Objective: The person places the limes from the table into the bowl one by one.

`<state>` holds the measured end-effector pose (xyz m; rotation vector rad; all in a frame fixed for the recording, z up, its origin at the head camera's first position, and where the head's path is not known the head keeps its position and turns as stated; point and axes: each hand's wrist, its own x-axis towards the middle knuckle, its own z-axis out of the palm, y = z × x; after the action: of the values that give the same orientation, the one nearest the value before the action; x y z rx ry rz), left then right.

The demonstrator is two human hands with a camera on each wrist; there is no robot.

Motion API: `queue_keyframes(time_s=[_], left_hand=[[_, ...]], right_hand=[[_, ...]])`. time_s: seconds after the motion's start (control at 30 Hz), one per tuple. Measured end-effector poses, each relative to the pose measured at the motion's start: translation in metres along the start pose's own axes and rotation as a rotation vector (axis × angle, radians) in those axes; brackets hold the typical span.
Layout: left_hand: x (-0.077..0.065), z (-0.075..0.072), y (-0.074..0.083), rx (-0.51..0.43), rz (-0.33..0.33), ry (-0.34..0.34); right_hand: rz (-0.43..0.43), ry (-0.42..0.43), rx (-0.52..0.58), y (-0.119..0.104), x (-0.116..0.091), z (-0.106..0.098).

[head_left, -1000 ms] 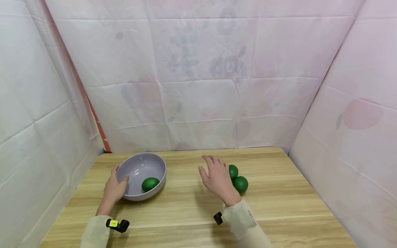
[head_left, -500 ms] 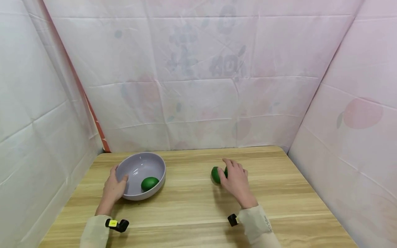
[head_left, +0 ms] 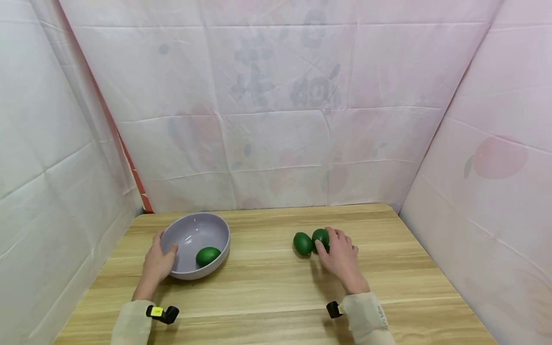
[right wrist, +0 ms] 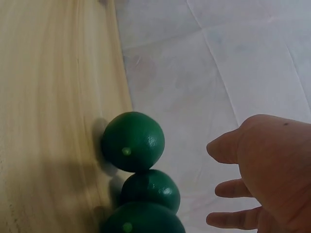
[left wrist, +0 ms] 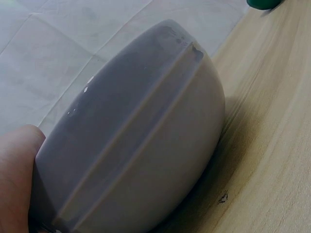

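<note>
At the left of the head view, my left hand (head_left: 158, 262) grips the rim of a lilac bowl (head_left: 185, 227), thumb inside. One green lime (head_left: 208, 257) lies in the bowl. The left wrist view shows the bowl's outer side (left wrist: 131, 131) with my thumb or finger at its edge; whether its base touches the table I cannot tell. My right hand (head_left: 340, 258) hovers over the limes on the right, fingers loosely bent. Two limes show in the head view, the left lime (head_left: 303, 244) and another lime (head_left: 321, 239) partly behind the fingers. Three appear in the right wrist view, the nearest lime (right wrist: 143, 218) cut off, apart from my hand.
A wooden table (head_left: 258, 287) carries everything. White printed cloth (head_left: 276, 143) hangs behind it and along both sides. Bare wood lies between the bowl and the limes. Small black cameras (head_left: 334, 309) are strapped to both wrists.
My right hand has moved rightward across the limes, uncovering two that it hid in part. The left hand and the bowl have stayed about where they were.
</note>
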<state>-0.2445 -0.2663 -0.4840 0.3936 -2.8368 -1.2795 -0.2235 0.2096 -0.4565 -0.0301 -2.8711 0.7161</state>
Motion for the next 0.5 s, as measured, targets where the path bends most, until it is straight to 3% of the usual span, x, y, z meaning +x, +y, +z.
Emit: queue_keyframes(time_s=[0.5], left_hand=[[0.002,0.001,-0.002,-0.019,-0.007,0.008]], right_hand=[[0.031,-0.028,-0.015,0.018,-0.006,0.003]])
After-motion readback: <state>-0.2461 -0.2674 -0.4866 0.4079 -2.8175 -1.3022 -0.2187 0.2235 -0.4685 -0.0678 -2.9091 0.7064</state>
